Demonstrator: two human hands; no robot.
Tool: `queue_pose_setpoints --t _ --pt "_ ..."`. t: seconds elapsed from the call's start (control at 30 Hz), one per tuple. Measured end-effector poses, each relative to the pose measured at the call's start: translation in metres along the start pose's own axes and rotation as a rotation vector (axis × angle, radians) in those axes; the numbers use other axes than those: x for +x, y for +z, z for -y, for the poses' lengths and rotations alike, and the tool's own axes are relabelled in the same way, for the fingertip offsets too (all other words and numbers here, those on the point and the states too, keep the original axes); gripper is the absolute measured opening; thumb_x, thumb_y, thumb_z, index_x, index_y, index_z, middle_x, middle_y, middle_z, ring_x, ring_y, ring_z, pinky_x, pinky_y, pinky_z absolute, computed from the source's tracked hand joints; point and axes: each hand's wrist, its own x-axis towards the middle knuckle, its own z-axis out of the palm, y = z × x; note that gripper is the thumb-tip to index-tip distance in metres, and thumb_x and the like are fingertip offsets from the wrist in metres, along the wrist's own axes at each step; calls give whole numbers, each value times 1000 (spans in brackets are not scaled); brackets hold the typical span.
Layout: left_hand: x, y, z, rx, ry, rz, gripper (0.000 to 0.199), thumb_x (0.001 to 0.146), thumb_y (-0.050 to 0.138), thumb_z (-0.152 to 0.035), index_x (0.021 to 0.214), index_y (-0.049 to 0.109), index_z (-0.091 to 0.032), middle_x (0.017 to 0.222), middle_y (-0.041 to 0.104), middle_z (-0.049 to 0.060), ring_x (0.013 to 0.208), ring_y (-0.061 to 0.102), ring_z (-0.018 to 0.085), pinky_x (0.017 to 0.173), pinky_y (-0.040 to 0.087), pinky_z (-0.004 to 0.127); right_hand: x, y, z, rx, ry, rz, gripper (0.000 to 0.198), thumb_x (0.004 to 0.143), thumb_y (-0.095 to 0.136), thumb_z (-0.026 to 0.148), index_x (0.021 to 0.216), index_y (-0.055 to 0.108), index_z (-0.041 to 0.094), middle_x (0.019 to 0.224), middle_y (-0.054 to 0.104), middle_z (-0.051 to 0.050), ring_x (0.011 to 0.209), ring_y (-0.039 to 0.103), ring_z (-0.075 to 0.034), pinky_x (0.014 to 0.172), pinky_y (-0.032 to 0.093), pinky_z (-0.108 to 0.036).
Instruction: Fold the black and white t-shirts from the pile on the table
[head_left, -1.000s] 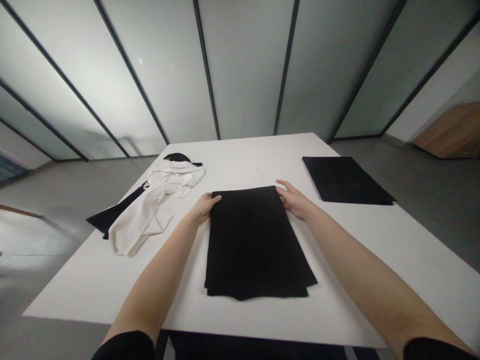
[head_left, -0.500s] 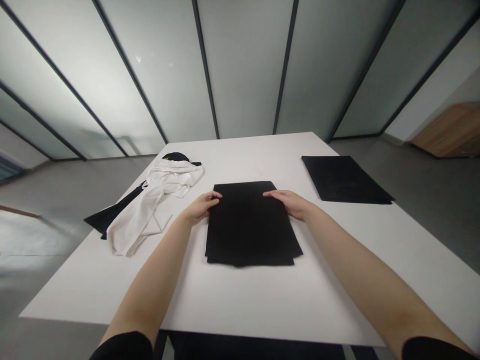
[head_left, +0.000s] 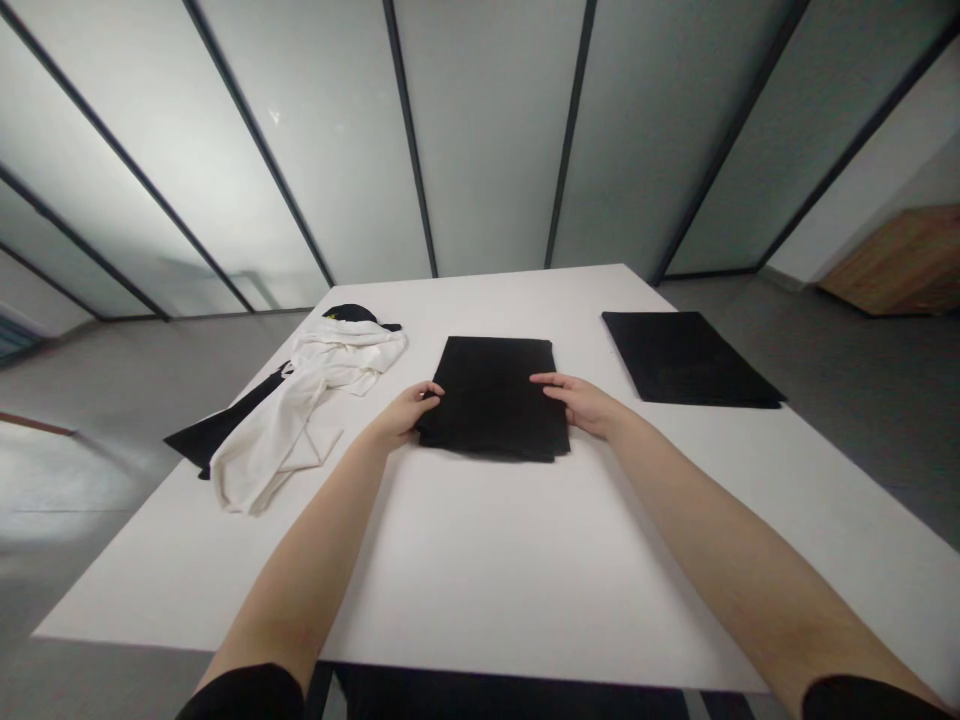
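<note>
Between my two hands is a stack of flat black sheets (head_left: 495,395), its lower edges slightly out of line; whether they are paper, board or cloth cannot be made out. My left hand (head_left: 411,412) grips the left side, thumb on top. At the right side my right hand (head_left: 585,403) grips the same stack, with its fingers lying over the top surface. Part of each hand's hold is hidden under the edges. A second black stack (head_left: 686,358) lies apart, off to the right.
A white table (head_left: 480,560) spans the view. On its left lie a crumpled white garment (head_left: 277,440), a dark cloth piece (head_left: 232,425) and a black cap (head_left: 350,313). Frosted glass panels (head_left: 487,130) stand behind. A wooden piece (head_left: 900,262) is on the floor at right.
Between my hands, the black stack has shifted away from me and looks shorter front to back. Its near edge is now farther up the table. My hands have barely moved.
</note>
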Motion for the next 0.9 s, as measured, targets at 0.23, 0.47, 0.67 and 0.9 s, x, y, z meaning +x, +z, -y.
queue_pose_setpoints --t 0.23,0.47,0.67,0.9 --pt "-4 -6 -6 -18 -85 113 32 82 84 -19 109 66 -21 103 66 4 91 74 20 78 70 38 -9 -7 6 29 114 92 41 97 71 18 136 69 29 121 77 -8 96 79 -22 82 71 -41" --pt "-7 -22 -7 -11 -107 143 31 85 82 -15 112 67 -20 104 64 4 91 74 17 82 71 35 -22 -23 10 -50 265 331 45 91 79 15 133 69 23 101 73 -4 88 81 -20 88 70 -35" --pt "-7 -20 -8 -18 -102 101 36 85 84 -20 113 63 -22 102 68 4 84 76 17 77 71 35 -13 -21 7 -25 153 202 36 91 77 11 125 73 23 108 73 -5 87 79 -17 88 71 -34" --pt "1 -19 -9 265 6 -79 39 86 87 -44 108 63 -23 66 56 -6 54 60 11 50 58 22 -8 -28 10 -218 116 72 22 100 72 26 122 73 21 68 68 0 50 64 -13 44 54 -18"
